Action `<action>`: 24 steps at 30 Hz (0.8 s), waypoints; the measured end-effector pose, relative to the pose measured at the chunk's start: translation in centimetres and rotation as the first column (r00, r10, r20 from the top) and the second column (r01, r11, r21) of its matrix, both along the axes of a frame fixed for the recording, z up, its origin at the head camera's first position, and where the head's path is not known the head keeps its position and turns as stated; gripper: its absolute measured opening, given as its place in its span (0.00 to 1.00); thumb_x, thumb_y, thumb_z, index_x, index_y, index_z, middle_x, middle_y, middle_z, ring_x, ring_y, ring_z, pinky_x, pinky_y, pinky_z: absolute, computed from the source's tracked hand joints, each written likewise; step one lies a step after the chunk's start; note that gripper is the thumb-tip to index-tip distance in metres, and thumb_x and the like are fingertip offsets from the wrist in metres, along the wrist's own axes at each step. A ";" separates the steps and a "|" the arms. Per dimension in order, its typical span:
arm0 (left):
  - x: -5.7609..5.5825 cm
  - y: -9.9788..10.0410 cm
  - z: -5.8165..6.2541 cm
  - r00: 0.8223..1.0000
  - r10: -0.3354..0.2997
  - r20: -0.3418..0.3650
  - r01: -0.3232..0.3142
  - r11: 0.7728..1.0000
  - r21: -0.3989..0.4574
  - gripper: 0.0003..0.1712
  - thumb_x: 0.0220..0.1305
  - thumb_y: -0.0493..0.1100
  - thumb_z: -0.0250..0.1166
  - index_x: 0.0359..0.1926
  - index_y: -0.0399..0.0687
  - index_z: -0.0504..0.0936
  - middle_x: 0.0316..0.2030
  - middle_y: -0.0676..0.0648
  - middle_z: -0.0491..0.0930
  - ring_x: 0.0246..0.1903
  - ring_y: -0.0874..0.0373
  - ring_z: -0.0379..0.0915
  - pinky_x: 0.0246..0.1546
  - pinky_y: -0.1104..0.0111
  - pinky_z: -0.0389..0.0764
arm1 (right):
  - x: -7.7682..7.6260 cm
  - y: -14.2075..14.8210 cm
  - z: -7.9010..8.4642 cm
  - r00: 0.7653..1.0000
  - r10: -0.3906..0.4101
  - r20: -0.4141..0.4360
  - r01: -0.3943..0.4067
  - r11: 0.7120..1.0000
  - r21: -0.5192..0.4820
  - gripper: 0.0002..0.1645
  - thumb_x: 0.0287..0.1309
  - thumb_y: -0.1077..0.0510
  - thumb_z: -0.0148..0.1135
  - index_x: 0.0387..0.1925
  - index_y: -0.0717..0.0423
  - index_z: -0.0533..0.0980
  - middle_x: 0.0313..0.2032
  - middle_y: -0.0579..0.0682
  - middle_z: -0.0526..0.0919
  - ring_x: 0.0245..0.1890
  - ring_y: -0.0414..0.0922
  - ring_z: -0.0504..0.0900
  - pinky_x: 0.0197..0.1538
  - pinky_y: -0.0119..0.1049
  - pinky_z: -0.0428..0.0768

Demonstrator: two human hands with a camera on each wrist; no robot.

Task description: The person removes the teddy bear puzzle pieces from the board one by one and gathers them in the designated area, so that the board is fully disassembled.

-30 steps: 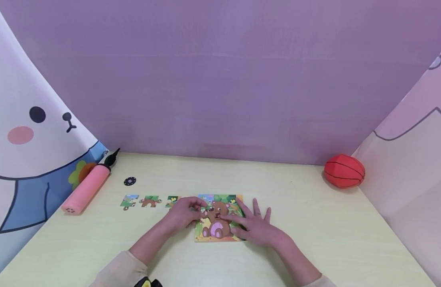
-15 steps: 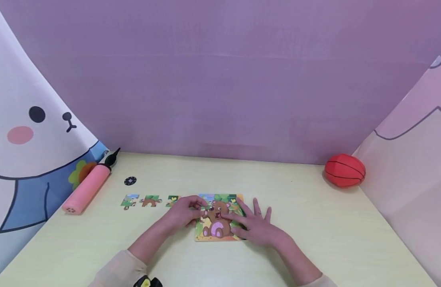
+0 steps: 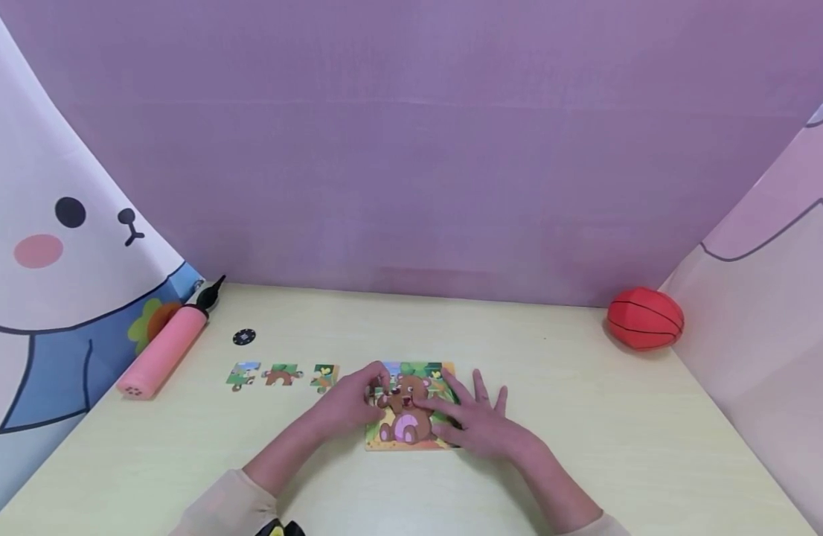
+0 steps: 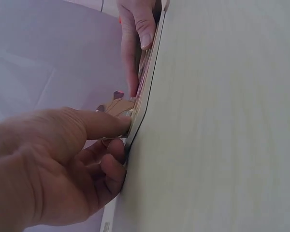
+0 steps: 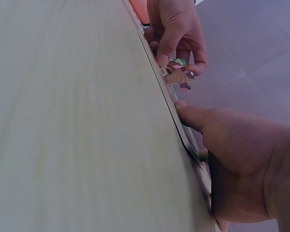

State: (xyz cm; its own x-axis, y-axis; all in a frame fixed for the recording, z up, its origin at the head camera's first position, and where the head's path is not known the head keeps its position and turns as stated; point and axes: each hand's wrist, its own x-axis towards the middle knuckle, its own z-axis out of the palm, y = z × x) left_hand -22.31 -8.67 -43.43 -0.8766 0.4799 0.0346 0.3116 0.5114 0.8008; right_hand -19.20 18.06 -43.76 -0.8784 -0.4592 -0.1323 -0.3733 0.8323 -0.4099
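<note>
A jigsaw puzzle (image 3: 406, 439) with a brown bear picture lies flat on the table in the head view. At its left side my left hand (image 3: 347, 403) pinches a puzzle piece (image 5: 178, 76) between thumb and fingers. That piece stands tilted up from the picture, its brown printed face showing in the right wrist view; in the left wrist view the piece (image 4: 117, 106) rises beyond the thumb. On the puzzle's right side rests my right hand (image 3: 481, 426), fingers spread, with index finger and thumb on the bear picture. The right hand covers part of the puzzle's right edge.
Three loose puzzle pieces lie in a row to the left, the nearest puzzle piece (image 3: 324, 377) beside my left hand. Behind them is a black round chip (image 3: 244, 337). A pink hand pump (image 3: 165, 353) lies far left, and a red ball (image 3: 644, 319) sits far right.
My left hand has shifted slightly up and tilted the pinched puzzle piece off the picture. More of the nearest loose piece shows. My right hand has stayed in place.
</note>
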 end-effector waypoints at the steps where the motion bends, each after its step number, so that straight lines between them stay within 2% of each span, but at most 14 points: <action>1: 0.0 0.0 0.0 1.000 0.001 -0.004 -0.001 1.000 0.003 0.19 0.56 0.28 0.69 0.40 0.51 0.71 0.38 0.48 0.79 0.32 0.52 0.72 0.33 0.60 0.76 | 0.0 0.0 0.0 1.000 0.001 -0.002 -0.001 1.000 -0.001 0.28 0.72 0.31 0.47 0.71 0.18 0.66 0.80 0.49 0.39 0.73 0.72 0.27 0.60 0.81 0.26; 3: 0.1 0.1 0.0 1.000 0.020 -0.013 -0.020 1.000 0.004 0.17 0.58 0.29 0.69 0.39 0.51 0.72 0.41 0.49 0.80 0.36 0.52 0.74 0.36 0.60 0.76 | 0.0 0.0 0.0 1.000 0.002 -0.005 -0.002 1.000 -0.006 0.28 0.72 0.31 0.46 0.71 0.17 0.65 0.80 0.49 0.39 0.73 0.72 0.27 0.60 0.81 0.26; 5: 0.0 0.0 -0.1 0.999 0.043 0.013 -0.043 0.999 0.029 0.15 0.60 0.30 0.69 0.39 0.51 0.73 0.40 0.48 0.81 0.34 0.51 0.76 0.34 0.60 0.78 | -0.1 0.1 -0.1 1.000 0.005 -0.005 -0.005 1.000 -0.007 0.28 0.72 0.30 0.46 0.71 0.17 0.65 0.80 0.49 0.39 0.73 0.72 0.27 0.60 0.81 0.26; 9: -0.1 -0.1 -0.2 0.991 0.074 0.113 -0.088 0.988 0.128 0.09 0.65 0.32 0.67 0.41 0.47 0.77 0.33 0.45 0.81 0.25 0.53 0.76 0.25 0.64 0.79 | -0.1 0.1 -0.1 1.000 0.007 0.005 -0.007 1.000 -0.013 0.28 0.72 0.30 0.46 0.71 0.16 0.65 0.80 0.49 0.39 0.74 0.71 0.26 0.60 0.81 0.25; 13: -0.1 -0.3 -0.2 0.975 0.113 0.190 -0.149 0.971 0.189 0.08 0.68 0.33 0.65 0.46 0.45 0.78 0.27 0.43 0.79 0.18 0.55 0.74 0.16 0.71 0.72 | -0.1 0.1 -0.1 1.000 0.004 0.007 -0.004 1.000 -0.013 0.28 0.72 0.30 0.46 0.70 0.16 0.65 0.81 0.48 0.38 0.74 0.71 0.25 0.60 0.81 0.25; 17: -0.1 -0.3 -0.1 0.967 0.146 0.209 -0.189 0.960 0.204 0.10 0.69 0.35 0.64 0.49 0.46 0.77 0.24 0.43 0.79 0.16 0.56 0.74 0.14 0.72 0.66 | -0.1 0.0 -0.1 1.000 0.000 0.005 0.000 1.000 -0.017 0.28 0.71 0.30 0.47 0.70 0.16 0.65 0.80 0.49 0.39 0.74 0.71 0.26 0.60 0.81 0.25; 24: -0.2 -0.5 0.1 0.967 0.180 0.178 -0.215 0.955 0.206 0.09 0.68 0.36 0.66 0.48 0.46 0.78 0.23 0.43 0.79 0.17 0.54 0.72 0.17 0.69 0.69 | 0.1 0.1 0.0 1.000 -0.004 -0.012 0.003 1.000 -0.022 0.31 0.71 0.31 0.48 0.73 0.22 0.63 0.80 0.51 0.39 0.74 0.71 0.27 0.61 0.80 0.25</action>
